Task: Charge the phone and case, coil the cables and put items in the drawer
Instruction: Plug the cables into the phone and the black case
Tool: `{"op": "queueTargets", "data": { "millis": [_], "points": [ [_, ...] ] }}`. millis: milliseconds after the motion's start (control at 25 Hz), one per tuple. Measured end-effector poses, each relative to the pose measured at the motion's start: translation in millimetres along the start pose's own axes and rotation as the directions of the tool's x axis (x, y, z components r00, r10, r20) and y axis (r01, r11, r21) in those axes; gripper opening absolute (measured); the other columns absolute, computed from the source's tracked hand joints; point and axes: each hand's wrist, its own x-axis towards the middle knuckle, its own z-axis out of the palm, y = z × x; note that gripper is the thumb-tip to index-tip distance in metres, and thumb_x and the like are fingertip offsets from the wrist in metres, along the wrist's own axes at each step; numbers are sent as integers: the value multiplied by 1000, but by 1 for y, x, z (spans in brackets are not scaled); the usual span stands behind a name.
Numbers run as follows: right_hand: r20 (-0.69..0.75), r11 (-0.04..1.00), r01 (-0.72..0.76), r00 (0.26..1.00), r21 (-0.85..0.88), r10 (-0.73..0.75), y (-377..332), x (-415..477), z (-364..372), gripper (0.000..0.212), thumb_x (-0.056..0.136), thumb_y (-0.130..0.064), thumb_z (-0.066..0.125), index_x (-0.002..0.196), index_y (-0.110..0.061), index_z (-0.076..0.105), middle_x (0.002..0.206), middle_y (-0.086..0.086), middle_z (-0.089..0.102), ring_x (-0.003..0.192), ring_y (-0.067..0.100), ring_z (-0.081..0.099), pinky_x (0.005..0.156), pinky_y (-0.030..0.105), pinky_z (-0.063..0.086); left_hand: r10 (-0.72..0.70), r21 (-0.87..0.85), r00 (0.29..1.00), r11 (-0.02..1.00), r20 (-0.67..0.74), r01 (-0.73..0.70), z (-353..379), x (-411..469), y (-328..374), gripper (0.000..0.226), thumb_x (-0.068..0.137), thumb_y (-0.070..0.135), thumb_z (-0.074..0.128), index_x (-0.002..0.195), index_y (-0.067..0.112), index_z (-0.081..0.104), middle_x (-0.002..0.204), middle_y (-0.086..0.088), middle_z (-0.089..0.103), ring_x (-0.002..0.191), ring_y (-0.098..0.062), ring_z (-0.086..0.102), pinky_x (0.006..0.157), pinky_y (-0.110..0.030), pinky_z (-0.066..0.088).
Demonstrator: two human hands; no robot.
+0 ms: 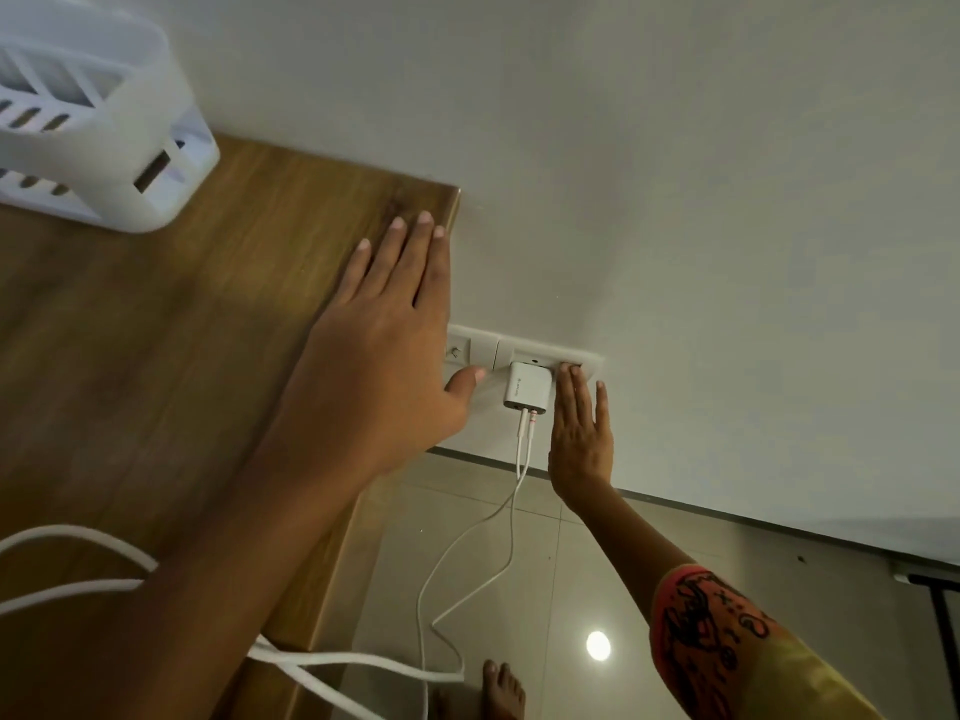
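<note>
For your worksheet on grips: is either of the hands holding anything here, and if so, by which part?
Nothing is held. The left hand lies flat and open on the wooden desk; the right hand is open, fingertips at the wall switch beside the charger.

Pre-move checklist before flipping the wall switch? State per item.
1. Charger seated in socket plate: ok.
2. Two white cables plugged into charger: ok.
3. Right hand fingertips at the switch beside charger: ok.
4. Left hand open, flat, holding nothing: ok.
5. Switch on or off: cannot tell.
6. Phone and case connected at cable ends: cannot tell, out of view.
</note>
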Motion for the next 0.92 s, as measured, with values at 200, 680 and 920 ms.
{"op": "queueTargets", "data": {
  "millis": [200, 680, 920],
  "points": [
    [179, 992, -114, 978, 46, 104, -15, 11, -6, 99, 88, -32, 46, 128, 1, -38, 124, 25, -56, 117, 39, -49, 100, 64, -18, -5, 29, 1000, 1000, -9, 5, 3, -1, -1, 96, 69, 40, 73, 139, -8, 27, 147, -26, 30, 138, -38, 27, 112, -45, 17],
    [236, 981, -110, 969, 160, 70, -27, 18, 2, 109, 84, -40, 54, 121, -2, -41, 117, 27, -57, 111, 42, -51, 101, 64, -18, -1, -14, 1000, 1000, -28, 1, 4, 0, -2, 88, 69, 42, 56, 138, -6, 32, 146, -24, 34, 137, -35, 30, 112, -42, 18],
    [-190, 989, 114, 977, 96, -94, 8, -21, 2, 93, 86, -12, 49, 138, 1, -27, 148, 19, -29, 136, 34, -28, 108, 56, -19, -45, -108, 999, 993, 5, 45, -7, 1, 2, 86, 83, 38, 60, 146, 3, 12, 156, -13, 10, 145, -24, 6, 115, -31, -1]
  ]
}}
